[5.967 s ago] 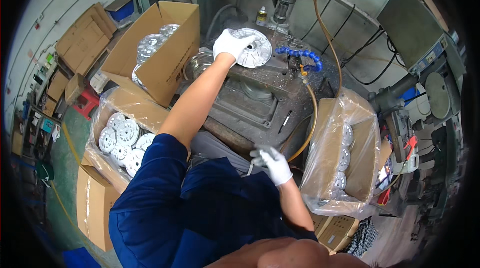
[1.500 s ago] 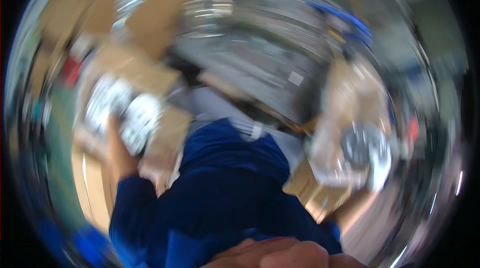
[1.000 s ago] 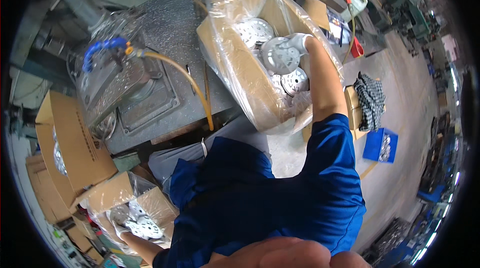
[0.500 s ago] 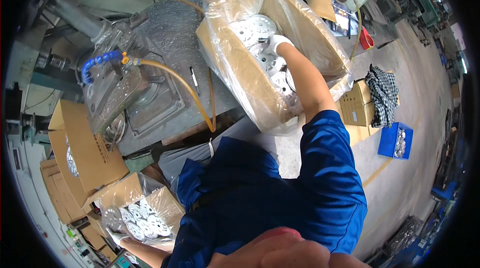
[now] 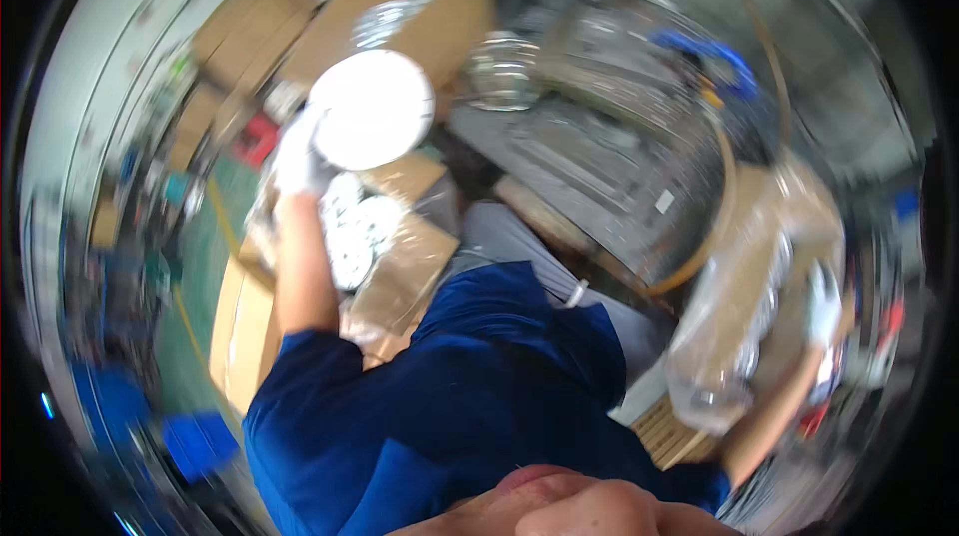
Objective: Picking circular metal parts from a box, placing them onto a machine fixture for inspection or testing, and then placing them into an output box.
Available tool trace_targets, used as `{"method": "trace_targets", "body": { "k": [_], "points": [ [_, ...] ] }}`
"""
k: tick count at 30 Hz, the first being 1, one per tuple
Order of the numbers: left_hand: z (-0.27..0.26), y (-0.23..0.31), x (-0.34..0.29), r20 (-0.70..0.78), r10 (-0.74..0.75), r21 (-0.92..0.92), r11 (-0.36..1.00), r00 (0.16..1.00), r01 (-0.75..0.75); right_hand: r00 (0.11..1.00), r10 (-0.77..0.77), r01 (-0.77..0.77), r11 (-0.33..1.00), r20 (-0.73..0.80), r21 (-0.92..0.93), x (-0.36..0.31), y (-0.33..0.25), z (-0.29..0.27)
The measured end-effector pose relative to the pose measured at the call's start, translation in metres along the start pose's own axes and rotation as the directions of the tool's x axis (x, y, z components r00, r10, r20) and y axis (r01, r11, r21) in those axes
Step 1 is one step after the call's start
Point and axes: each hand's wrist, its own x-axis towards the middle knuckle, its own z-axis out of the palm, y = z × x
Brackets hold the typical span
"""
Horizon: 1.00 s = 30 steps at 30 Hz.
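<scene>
My left hand, in a white glove, grips the edge of a round white disc. It is raised above a small lined carton holding several pale metal discs with holes. Far to the right, my white-gloved right hand is at the large plastic-lined carton. Blur smears its fingers, so whether it holds anything does not show. Discs are stacked along the inside of that carton.
A metal press bed with a blue jointed hose stands ahead. Beside it are a shiny round stack and an open cardboard box. A blue bin sits on the floor at left.
My view has swung left, blurring much of the scene. My left hand has risen from the small carton with a disc. My right hand stays at the large carton, now at the right side.
</scene>
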Motion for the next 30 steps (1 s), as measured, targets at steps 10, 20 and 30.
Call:
{"method": "trace_targets", "body": {
  "k": [10,20,30],
  "points": [
    [0.139,0.002,-0.025,0.438,-0.083,0.316,0.946,0.895,-0.067,0.289,-0.471,-0.159,0.835,0.833,0.527,-0.148,-0.114,0.162],
    [0.198,-0.014,-0.102,0.953,0.034,0.302,-0.115,0.300,-0.946,0.406,-0.500,-0.664,0.413,0.765,0.623,-0.181,-0.142,0.256],
    [0.223,-0.047,-0.044,0.644,-0.083,0.554,0.736,0.761,-0.388,0.616,-0.343,-0.490,0.539,0.710,0.685,-0.152,-0.135,0.262]
  ]
}}
